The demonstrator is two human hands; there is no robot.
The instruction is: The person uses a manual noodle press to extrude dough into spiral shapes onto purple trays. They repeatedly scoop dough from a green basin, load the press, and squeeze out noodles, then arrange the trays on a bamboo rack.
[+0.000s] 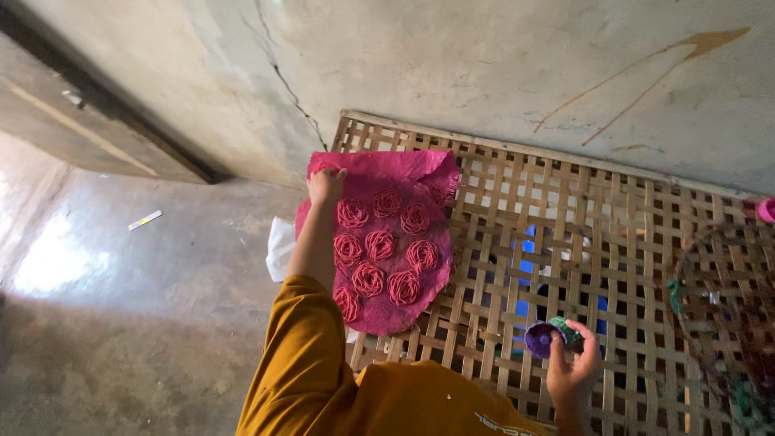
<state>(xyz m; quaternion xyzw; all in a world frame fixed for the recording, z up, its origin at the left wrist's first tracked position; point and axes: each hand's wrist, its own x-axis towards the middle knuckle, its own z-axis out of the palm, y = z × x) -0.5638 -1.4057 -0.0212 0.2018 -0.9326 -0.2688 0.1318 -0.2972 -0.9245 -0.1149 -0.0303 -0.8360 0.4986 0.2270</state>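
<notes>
Pink cloth sheet (pixel 404 173) lying on woven bamboo lattice tray (pixel 613 242), carrying rows of coiled pink noodle spirals (pixel 379 244). Left hand (pixel 326 186) reaching to sheet's far left corner, fingers closing on cloth edge there. Right hand (pixel 573 367) hovering over tray's near side, fingers curling around small purple and green press mould (pixel 550 336). Orange sleeve (pixel 303 363) filling lower middle. White cloth (pixel 280 246) peeking out beside sheet's left edge, over grey concrete floor (pixel 121 323).
</notes>
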